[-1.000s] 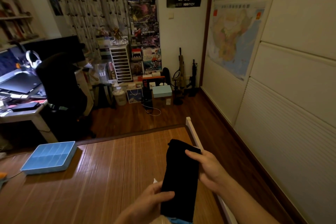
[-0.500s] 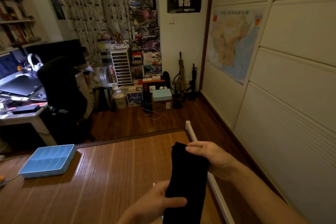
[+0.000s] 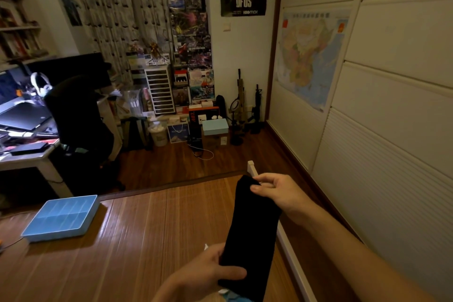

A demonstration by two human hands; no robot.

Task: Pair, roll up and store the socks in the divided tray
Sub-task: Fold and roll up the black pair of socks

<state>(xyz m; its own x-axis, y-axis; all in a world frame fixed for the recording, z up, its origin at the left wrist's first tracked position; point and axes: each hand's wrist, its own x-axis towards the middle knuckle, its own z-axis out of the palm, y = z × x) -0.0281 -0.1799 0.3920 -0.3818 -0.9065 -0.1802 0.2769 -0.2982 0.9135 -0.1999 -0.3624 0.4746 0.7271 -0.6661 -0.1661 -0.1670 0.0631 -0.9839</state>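
Black sock (image 3: 252, 228), long axis near-to-far, straight ahead.

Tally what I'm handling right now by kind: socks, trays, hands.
Black fabric sock bundle, single or pair cannot be told: 1
Light blue divided plastic tray: 1
Hands gripping the bundle, left hand at its lower end and right hand at its upper end: 2
Total: 4
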